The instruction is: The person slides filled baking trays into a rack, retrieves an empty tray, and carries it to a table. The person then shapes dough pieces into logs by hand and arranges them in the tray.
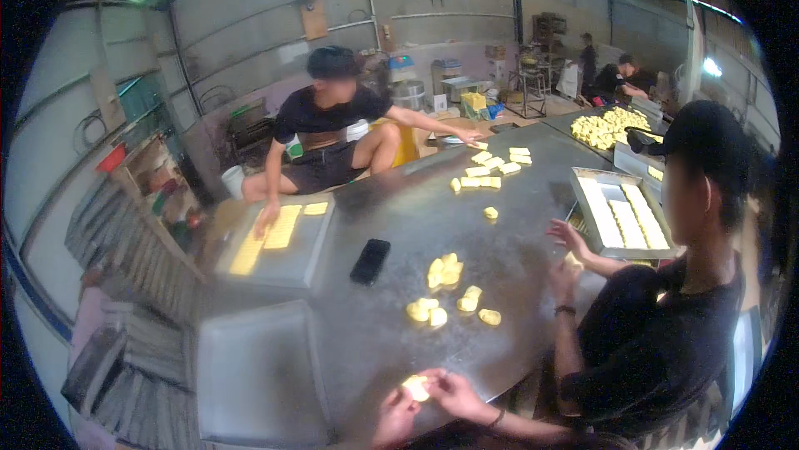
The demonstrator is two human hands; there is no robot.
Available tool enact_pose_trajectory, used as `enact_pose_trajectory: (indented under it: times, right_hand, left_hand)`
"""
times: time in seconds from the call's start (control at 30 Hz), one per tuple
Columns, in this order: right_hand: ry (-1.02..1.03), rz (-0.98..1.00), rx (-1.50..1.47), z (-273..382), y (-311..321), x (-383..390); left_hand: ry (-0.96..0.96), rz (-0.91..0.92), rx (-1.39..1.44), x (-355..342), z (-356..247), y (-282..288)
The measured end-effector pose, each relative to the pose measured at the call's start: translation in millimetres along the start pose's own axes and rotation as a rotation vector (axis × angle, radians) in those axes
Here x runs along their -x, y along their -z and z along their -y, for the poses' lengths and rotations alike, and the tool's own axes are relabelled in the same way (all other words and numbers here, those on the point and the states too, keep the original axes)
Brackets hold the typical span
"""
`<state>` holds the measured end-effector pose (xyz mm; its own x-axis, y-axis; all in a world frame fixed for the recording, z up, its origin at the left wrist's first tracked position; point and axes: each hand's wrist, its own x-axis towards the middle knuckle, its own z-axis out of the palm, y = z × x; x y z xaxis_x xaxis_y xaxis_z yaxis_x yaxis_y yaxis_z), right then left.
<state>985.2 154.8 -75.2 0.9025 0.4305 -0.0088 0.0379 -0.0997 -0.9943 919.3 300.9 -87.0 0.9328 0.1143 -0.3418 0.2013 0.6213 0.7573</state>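
Observation:
At the bottom middle, my left hand [398, 406] and my right hand [449, 392] are closed around a pale yellow dough piece [415, 388], just over the near edge of the metal tabletop [366, 333]. A shallow metal tray [206, 375], with nothing in it, lies left of them. Loose lumps of dough [443, 271] sit in small clusters beyond my hands, near a black phone [370, 260].
Across the table a co-worker [312, 113] reaches to dough pieces [491, 163] and a tray of yellow rows [320, 242]. At right another co-worker [649, 325] holds dough beside a loaded tray [616, 246]. A large yellow pile [607, 126] and more people [620, 82] are farther back.

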Motion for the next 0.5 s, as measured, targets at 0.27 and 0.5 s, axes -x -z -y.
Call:
enact_pose_trajectory:
  times: [0.27, 0.5]
  right_hand:
    - [-0.125, -0.151, -0.128, -16.5, 25.8, -41.1]
    - [0.011, -0.018, -0.118, 4.9, 10.9, -72.6]
  left_hand:
    - [-0.521, 0.65, -0.886, 73.8, -86.2, -134.9]
    - [-0.918, 1.878, -0.371, 122.5, -79.9, -253.2]
